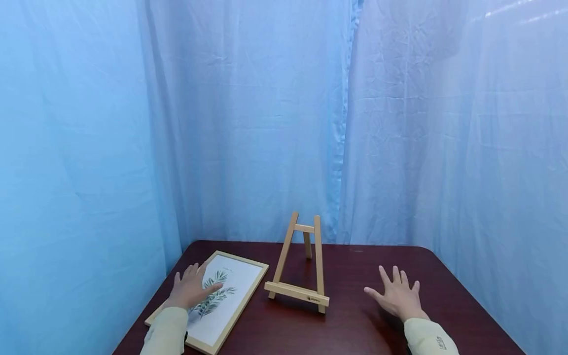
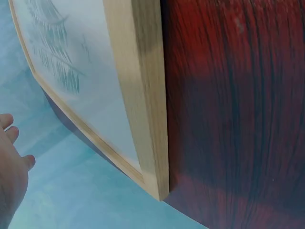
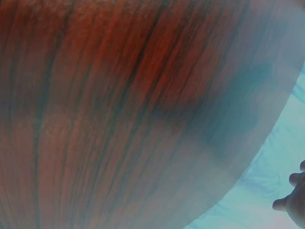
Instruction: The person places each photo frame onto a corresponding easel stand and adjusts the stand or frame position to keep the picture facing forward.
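A picture frame (image 1: 241,310) with a pale wood border and a green leaf print lies flat on the left of the table. Above it my left hand (image 1: 188,288) is spread, covering part of the print; in the left wrist view the hand (image 2: 12,167) appears apart from the frame (image 2: 147,105). A small wooden easel (image 1: 296,292) stands upright to the right of the picture frame, touched by neither hand. Over the table's right side my right hand (image 1: 398,294) has its fingers spread and holds nothing. Only its fingertips and edge (image 3: 295,202) show in the right wrist view.
The dark red wood-grain table (image 1: 355,325) has rounded far corners. Light blue curtains (image 1: 257,123) hang behind it and along both sides. The easel's rear leg (image 1: 307,245) reaches back toward the far edge.
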### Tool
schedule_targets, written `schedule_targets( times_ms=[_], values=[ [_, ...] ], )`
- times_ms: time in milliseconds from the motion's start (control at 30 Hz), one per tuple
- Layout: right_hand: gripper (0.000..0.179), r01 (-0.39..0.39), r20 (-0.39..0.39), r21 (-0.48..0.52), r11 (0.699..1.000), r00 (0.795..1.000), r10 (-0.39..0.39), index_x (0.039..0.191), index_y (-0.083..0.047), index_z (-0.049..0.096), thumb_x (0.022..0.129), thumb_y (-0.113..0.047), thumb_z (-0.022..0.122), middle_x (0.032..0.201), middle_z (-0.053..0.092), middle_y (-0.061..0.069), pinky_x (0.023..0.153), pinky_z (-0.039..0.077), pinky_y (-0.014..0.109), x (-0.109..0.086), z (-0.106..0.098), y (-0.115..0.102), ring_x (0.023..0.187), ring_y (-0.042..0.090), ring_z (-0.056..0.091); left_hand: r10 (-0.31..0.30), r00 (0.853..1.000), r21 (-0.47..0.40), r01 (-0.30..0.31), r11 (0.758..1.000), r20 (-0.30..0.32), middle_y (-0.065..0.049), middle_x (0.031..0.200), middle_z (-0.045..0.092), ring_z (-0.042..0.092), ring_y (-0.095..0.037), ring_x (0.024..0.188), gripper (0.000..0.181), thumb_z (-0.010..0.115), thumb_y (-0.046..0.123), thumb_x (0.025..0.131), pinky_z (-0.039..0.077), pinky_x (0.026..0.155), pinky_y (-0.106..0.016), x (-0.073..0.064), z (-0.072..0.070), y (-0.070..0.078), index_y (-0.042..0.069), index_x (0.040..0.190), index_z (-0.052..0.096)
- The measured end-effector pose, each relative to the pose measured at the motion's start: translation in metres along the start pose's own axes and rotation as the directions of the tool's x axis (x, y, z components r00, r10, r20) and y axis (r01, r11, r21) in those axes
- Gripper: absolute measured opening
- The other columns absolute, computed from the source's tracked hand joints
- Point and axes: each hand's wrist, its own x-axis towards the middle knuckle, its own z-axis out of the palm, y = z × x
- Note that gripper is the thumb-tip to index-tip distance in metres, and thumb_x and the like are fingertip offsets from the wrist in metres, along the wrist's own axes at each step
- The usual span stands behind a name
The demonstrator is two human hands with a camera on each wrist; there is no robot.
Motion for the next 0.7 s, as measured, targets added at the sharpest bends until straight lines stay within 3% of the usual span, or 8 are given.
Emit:
schedule_targets(
  times_ms=[333,533,700],
  values=[
    [0.104,-0.003,0.005,0.004,1.0,1.0,0.003,0.154,-0.002,0.03,0.086,-0.08,0.044,0.151,0.017,0.043,0.1,0.009,0.081,0.001,-0.002,-0.003,0.135,0.062,0.018,-0.045,0.999,0.016,0.045,0.999,0.0,-0.039,0.149,0.029,0.024,-0.056,0.138,0.109,0.057,0.074,0.084,0.011,0.107,-0.075,-0.004,-0.006,-0.015,-0.006,0.152,0.028],
    [0.106,0.003,-0.019,0.005,1.0,1.0,-0.003,0.154,-0.001,0.029,0.086,-0.081,0.042,0.15,0.019,0.043,0.101,0.013,0.08,0.003,-0.006,-0.007,0.134,0.062,0.021,-0.08,0.997,0.021,0.08,0.997,0.019,-0.04,0.146,0.033,0.03,-0.057,0.134,0.114,0.051,0.079,0.083,0.021,0.105,-0.074,-0.006,-0.011,-0.023,-0.009,0.152,0.026],
    [0.105,0.008,-0.03,0.011,1.0,1.0,-0.008,0.154,0.001,0.029,0.087,-0.079,0.044,0.149,0.02,0.044,0.102,0.017,0.078,0.005,-0.011,-0.01,0.133,0.061,0.024,-0.089,0.996,0.014,0.089,0.996,0.021,-0.041,0.141,0.037,0.034,-0.059,0.129,0.11,0.053,0.074,0.086,0.03,0.099,-0.073,-0.007,-0.013,-0.028,-0.012,0.15,0.027]
  ],
)
